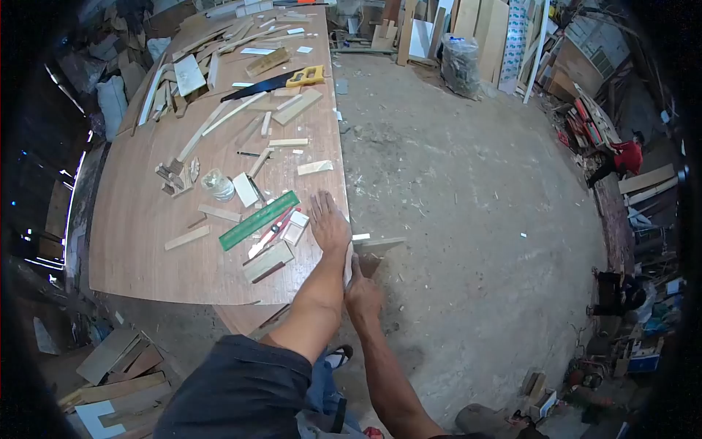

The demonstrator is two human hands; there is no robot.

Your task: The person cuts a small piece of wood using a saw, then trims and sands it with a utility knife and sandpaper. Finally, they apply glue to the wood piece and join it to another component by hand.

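Note:
My left hand (330,228) lies flat on the wooden table (139,256) at its right edge, fingers stretched forward. Just beyond that edge, lower down, my right hand (364,296) is closed, with one finger pointing up along a pale strip of wood (348,265). What its fingers wrap around is hidden. Left of my left hand are a small white box (295,227), a red-and-white cutter (269,235), a green ruler (259,220) and a wood block (268,263). A small white-ended piece (361,237) juts out past the edge beside my left wrist.
A handsaw with a yellow handle (305,76) lies farther up the table, near piled wood offcuts (219,55). A clear jar (218,185) stands left of the ruler. Concrete floor (468,219) stretches to the right, where two people (627,157) are at the far side.

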